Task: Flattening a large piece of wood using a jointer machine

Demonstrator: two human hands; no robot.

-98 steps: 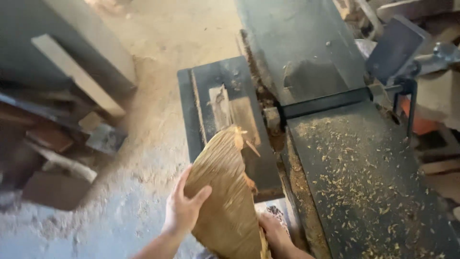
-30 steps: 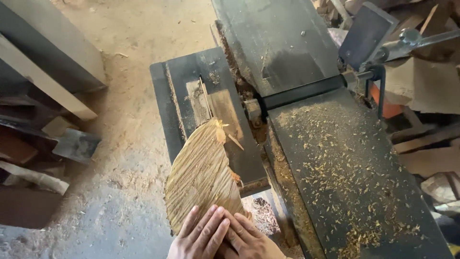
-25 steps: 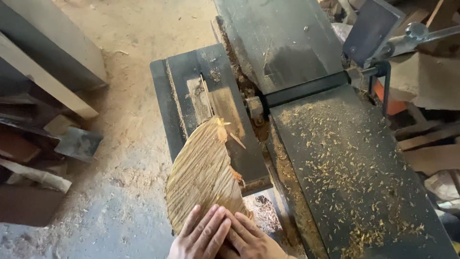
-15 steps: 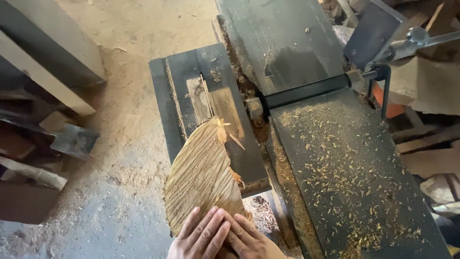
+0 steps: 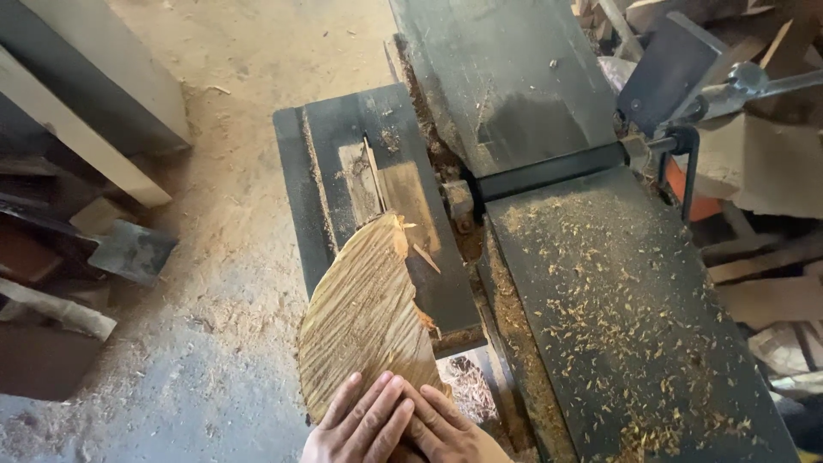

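Head view: both of my hands pressing a rough wood slab onto a small saw tabletop.

My left hand [image 5: 364,420] and right hand [image 5: 446,429] lie flat, fingers spread, on the near end of the wood slab [image 5: 364,317]; neither grip closes around it. The slab rests tilted on the saw tabletop [image 5: 369,197], its far tip at the blade slot [image 5: 373,176]. Just right lies a planer bed [image 5: 634,317] strewn with shavings.

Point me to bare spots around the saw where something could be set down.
Bare: upper dark table beyond the crossbar. The lower table is flat but chip-strewn. Crowded: small saw table, where both hands press the wood slab; scrap piles on both sides.
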